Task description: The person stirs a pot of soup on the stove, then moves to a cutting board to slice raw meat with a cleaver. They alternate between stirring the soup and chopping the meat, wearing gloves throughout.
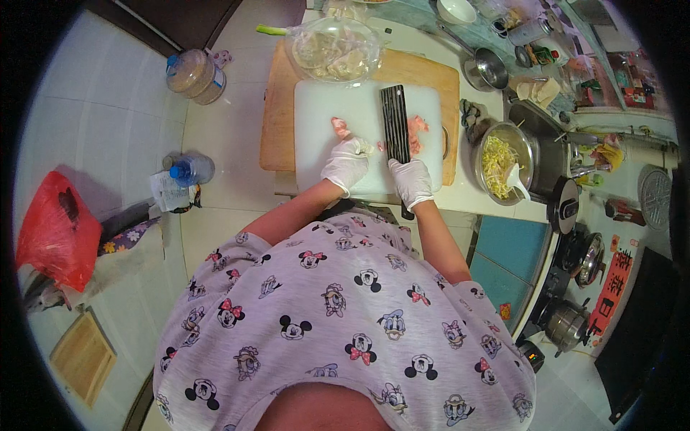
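Observation:
A white plastic cutting board (pixel 318 102) lies on a larger wooden board (pixel 277 129) before me. My left hand (pixel 347 164), in a white glove, grips a piece of raw meat (pixel 339 128) at the board's middle left. In my right hand (pixel 412 183), gloved too, is a cleaver (pixel 395 124) with a dark, light-striped blade, held by its black handle. Small cut pieces of raw meat (pixel 416 134) lie just right of the blade. Behind the white board, a clear bowl (pixel 334 48) under plastic film holds pale food, hard to make out.
Right of the boards stands a steel bowl (pixel 504 161) of bean sprouts with a white spoon (pixel 517 180), beside the sink (pixel 550 126). A steel saucepan (pixel 488 70) is at the back right. Pots (pixel 563 323) stand on the stove at far right. Plastic bottles (pixel 197 169) are at left.

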Demonstrator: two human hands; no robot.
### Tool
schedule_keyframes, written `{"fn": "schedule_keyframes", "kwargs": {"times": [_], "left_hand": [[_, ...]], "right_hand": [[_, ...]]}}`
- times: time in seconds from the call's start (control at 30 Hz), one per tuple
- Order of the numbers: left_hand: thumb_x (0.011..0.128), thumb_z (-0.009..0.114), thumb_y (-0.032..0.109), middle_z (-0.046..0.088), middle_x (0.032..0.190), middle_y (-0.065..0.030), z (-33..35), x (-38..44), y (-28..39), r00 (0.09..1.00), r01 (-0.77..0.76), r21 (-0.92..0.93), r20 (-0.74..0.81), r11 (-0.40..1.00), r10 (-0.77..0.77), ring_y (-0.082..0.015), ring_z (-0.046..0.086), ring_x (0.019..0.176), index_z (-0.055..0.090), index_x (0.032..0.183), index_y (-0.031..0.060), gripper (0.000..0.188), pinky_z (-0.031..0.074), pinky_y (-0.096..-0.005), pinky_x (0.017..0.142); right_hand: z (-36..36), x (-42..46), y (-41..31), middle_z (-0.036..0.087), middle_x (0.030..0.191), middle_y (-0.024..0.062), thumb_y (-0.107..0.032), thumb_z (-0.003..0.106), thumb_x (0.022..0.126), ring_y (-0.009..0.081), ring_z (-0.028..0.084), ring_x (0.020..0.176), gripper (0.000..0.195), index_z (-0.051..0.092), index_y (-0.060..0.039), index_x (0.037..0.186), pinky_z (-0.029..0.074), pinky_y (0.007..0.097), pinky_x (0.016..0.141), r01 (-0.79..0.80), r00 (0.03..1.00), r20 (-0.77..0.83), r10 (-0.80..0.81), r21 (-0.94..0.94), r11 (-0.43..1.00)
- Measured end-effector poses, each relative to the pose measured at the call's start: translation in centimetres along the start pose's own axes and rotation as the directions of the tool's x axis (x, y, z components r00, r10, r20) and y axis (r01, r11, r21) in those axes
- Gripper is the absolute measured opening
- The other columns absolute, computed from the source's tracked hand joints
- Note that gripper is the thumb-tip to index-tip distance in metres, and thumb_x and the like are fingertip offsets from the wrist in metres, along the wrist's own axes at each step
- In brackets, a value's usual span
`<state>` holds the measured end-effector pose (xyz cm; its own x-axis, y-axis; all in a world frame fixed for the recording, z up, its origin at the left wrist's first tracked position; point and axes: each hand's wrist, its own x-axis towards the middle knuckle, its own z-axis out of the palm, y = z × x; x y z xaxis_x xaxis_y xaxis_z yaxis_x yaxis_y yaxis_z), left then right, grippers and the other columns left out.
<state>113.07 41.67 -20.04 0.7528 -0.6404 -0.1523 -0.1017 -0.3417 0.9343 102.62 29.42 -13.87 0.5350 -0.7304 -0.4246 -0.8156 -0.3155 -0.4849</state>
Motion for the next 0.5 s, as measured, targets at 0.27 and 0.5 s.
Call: {"fn": "schedule_keyframes", "kwargs": {"times": [0.27, 0.5], "left_hand": [[0.078, 0.053, -0.001, 0.067, 0.091, -0.0147, 0.3, -0.3, -0.4, 0.941, -0.335, 0.244, 0.134, 0.91, 0.31, -0.0354, 0.061, 0.093, 0.065, 0.087, 0.011, 0.019, 0.049, -0.045, 0.079], [0.075, 0.054, -0.001, 0.066, 0.087, -0.0142, -0.8, -1.1, 1.3, 0.91, -0.414, 0.305, 0.107, 0.858, 0.401, -0.0356, 0.062, 0.089, 0.063, 0.084, 0.0097, 0.017, 0.049, -0.0467, 0.076]], "right_hand": [[-0.4, 0.7, 0.0, 0.065, 0.085, 0.0287, -0.037, 0.062, 0.083, 0.0429, 0.064, 0.086, 0.04, 0.068, 0.0029, 0.084, 0.05, 0.0462, 0.079, 0.064, 0.995, 0.083, -0.058, -0.075, 0.995], [-1.3, 0.3, -0.7, 0.065, 0.087, 0.029, -0.036, 0.062, 0.083, 0.0435, 0.063, 0.088, 0.039, 0.068, 0.0032, 0.086, 0.051, 0.046, 0.079, 0.08, 0.995, 0.066, -0.074, -0.101, 0.992]]}}
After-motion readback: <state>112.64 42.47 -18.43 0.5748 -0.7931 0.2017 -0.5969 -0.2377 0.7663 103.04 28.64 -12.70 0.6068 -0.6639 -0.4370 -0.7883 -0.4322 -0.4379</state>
